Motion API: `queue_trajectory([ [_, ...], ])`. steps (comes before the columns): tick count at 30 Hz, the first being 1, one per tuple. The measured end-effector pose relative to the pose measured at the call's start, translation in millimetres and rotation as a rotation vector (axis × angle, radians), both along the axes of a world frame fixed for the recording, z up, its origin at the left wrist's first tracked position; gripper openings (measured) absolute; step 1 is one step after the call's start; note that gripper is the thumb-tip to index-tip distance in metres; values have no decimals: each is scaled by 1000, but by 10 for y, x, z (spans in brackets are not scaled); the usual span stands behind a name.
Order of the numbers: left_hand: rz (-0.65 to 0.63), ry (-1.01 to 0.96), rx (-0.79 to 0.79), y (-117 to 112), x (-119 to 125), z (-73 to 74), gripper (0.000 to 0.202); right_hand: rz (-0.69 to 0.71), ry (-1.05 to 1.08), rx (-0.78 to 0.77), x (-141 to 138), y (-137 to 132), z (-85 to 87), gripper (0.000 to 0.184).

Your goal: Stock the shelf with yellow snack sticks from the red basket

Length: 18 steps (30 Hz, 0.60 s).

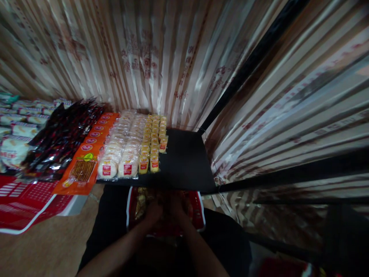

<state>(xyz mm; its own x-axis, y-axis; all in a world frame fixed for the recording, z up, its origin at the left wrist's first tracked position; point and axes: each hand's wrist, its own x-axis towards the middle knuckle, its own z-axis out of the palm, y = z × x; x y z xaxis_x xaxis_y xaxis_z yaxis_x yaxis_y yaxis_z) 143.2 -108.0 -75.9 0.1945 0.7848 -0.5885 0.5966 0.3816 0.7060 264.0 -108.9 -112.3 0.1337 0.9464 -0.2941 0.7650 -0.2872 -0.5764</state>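
My L hand [155, 210] & R hand [176, 208] are in the red basket [202, 215]; v. dark, can't tell if pinching. I'd best work low, clear of the shelf [187, 161] above basket.

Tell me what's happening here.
A person has the left hand and right hand down inside a red plastic basket with a white rim, by the front edge of a flat black shelf. Gold-wrapped packets lie in its left side; it is too dark to tell what the hands grip. On the shelf, small yellow packs sit beside clear-wrapped round white packets.
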Motion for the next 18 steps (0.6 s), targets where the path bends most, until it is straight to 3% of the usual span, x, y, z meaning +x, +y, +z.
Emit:
queue_trajectory([
  [8,61,3,188,-160,-45,137,55,36,119,-2,316,-154,550,18],
  [11,45,14,238,-200,-81,197,51,22,162,-20,395,-168,751,17],
  [15,14,-32,220,-199,-143,283,41,8,283,-60,423,-181,1028,30],
  [18,51,-153,198,-187,-186,354,38,-104,514,-92,381,-194,1213,40],
])
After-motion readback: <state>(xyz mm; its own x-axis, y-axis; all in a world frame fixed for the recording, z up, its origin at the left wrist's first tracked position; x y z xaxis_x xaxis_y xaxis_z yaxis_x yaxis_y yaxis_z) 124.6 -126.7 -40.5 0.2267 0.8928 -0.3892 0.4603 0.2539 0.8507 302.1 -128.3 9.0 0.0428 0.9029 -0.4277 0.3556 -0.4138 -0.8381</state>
